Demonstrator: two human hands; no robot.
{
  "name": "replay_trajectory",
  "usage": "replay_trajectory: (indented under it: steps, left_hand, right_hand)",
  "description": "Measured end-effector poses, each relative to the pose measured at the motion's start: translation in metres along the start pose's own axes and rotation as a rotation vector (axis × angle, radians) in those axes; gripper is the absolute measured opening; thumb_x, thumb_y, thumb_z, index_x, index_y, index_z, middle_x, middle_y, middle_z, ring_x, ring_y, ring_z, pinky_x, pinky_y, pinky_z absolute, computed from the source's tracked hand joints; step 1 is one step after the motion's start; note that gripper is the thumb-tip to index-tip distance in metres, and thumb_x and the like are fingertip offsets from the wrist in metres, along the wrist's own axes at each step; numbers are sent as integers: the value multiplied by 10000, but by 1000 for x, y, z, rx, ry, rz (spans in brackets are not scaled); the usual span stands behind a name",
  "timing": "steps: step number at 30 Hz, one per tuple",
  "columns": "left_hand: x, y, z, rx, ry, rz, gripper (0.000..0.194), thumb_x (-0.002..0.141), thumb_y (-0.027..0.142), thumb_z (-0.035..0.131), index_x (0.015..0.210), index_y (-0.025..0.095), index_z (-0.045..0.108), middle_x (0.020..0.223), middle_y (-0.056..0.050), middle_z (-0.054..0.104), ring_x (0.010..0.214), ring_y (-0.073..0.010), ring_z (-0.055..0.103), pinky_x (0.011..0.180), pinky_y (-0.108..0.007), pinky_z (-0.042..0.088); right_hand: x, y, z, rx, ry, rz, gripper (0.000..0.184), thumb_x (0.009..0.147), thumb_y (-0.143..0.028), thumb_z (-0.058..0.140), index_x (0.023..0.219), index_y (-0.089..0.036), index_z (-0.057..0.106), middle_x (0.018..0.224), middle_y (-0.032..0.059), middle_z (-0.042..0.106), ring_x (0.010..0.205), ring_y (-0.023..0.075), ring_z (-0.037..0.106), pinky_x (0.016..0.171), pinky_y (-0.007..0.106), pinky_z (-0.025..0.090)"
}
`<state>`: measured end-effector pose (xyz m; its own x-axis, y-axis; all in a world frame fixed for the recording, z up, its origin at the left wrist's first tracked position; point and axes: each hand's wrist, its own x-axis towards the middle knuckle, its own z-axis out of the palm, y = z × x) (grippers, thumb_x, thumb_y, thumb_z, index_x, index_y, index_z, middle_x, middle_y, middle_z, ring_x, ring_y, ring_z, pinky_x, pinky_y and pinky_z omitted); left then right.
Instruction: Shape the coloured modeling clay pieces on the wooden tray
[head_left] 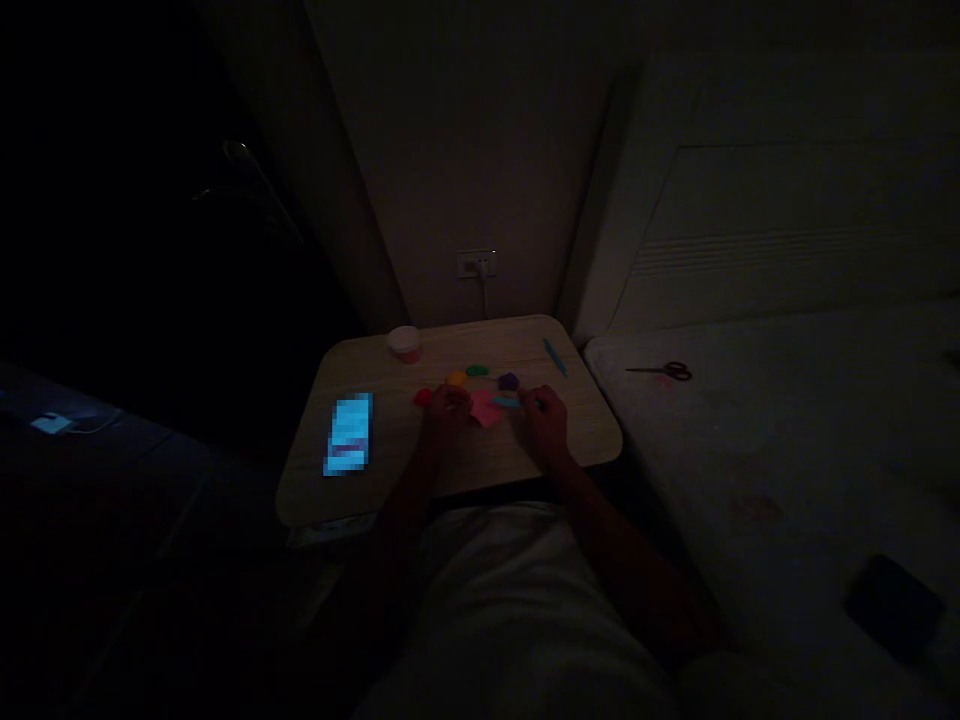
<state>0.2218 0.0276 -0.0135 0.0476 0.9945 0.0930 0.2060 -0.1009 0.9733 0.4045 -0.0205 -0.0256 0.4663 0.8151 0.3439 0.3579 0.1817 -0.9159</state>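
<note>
On the small wooden table, a flat pink piece [485,409] lies between my hands; paper or clay, I cannot tell in the dim light. My right hand [545,420] is closed around a thin light-blue tool [506,401], whose flat end reaches left over the pink piece. My left hand [448,408] is curled at the pink piece's left edge, fingertips pinched together; what they hold is hard to make out. Close by are small coloured lumps: red [423,397] beside the left hand, orange [457,379], green [477,371] and purple [508,382] behind the pink piece.
A lit phone [349,434] lies at the table's left. A white-lidded tub [406,344] stands at the back left, a blue stick-like tool [555,357] at the back right. Scissors [664,371] rest on the pale surface at right. A plug [482,267] sits in the wall socket.
</note>
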Motion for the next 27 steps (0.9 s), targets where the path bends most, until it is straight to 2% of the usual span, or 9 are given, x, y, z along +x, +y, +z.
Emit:
replay_trajectory:
  steps: [4, 6, 8, 10, 12, 15, 21, 24, 27]
  left_hand:
    - [-17, 0, -5, 249, -50, 40, 115, 780, 168, 632, 852, 202, 549, 826, -16, 627, 738, -173, 631, 684, -310, 541]
    - [-29, 6, -10, 507, -103, 158, 102, 808, 159, 629, 879, 204, 572, 898, -43, 629, 818, -203, 637, 765, -353, 544]
    - [-38, 15, -15, 731, -58, 232, 81, 851, 192, 620, 928, 207, 602, 1018, -85, 621, 916, -243, 633, 836, -398, 540]
    - [-43, 21, -19, 823, -30, 310, 70, 895, 185, 566, 937, 199, 621, 1056, -108, 615, 987, -261, 623, 904, -420, 531]
    - [-44, 21, -23, 803, -95, 442, 146, 919, 149, 513, 966, 190, 645, 1093, -112, 635, 1056, -262, 613, 977, -433, 513]
    - [-42, 9, -28, 705, -267, 629, 226, 922, 117, 500, 1023, 198, 685, 1183, -94, 676, 1132, -256, 609, 1030, -458, 495]
    - [-47, -15, -36, 546, -209, 599, 359, 924, 79, 450, 1193, 194, 658, 1217, -92, 698, 1145, -225, 632, 1049, -448, 512]
    - [-49, -16, -38, 524, -185, 592, 320, 939, 106, 449, 1162, 183, 666, 1172, -96, 704, 1117, -223, 642, 1029, -445, 535]
    - [-49, -17, -38, 560, -226, 623, 342, 921, 96, 461, 1165, 189, 683, 1226, -101, 703, 1184, -236, 634, 1068, -471, 526]
  right_hand:
    - [0, 0, 0, 15, 9, -27, 380, 897, -445, 549, 599, -225, 466, 688, -29, 463, 682, 151, 479, 689, 291, 388]
    - [0, -1, 0, -1, 10, -29, 382, 901, -445, 542, 598, -224, 470, 684, -29, 466, 682, 151, 480, 688, 289, 387]
    - [-1, -2, 1, -29, 13, -34, 388, 904, -444, 538, 593, -222, 472, 678, -27, 475, 687, 152, 482, 687, 286, 384]
    - [-1, -3, 1, -68, 3, -48, 403, 910, -440, 544, 580, -217, 480, 670, -25, 480, 679, 150, 483, 678, 282, 376]
    - [-2, -4, 1, -137, -32, -68, 410, 919, -440, 562, 584, -206, 526, 672, -19, 499, 670, 149, 498, 664, 279, 363]
    - [-6, -9, 1, -315, -121, -103, 407, 924, -463, 606, 622, -191, 622, 684, 2, 558, 668, 155, 532, 656, 283, 345]
    - [-17, -22, -2, -647, -290, -160, 463, 921, -593, 617, 735, -186, 735, 822, 77, 692, 830, 212, 605, 762, 316, 355]
    - [-21, -26, -3, -703, -333, -167, 473, 938, -614, 587, 791, -197, 755, 896, 93, 708, 909, 239, 608, 814, 340, 350]
    - [-22, -27, -3, -706, -378, -178, 432, 946, -589, 593, 851, -206, 768, 932, 95, 710, 938, 248, 605, 830, 350, 345]
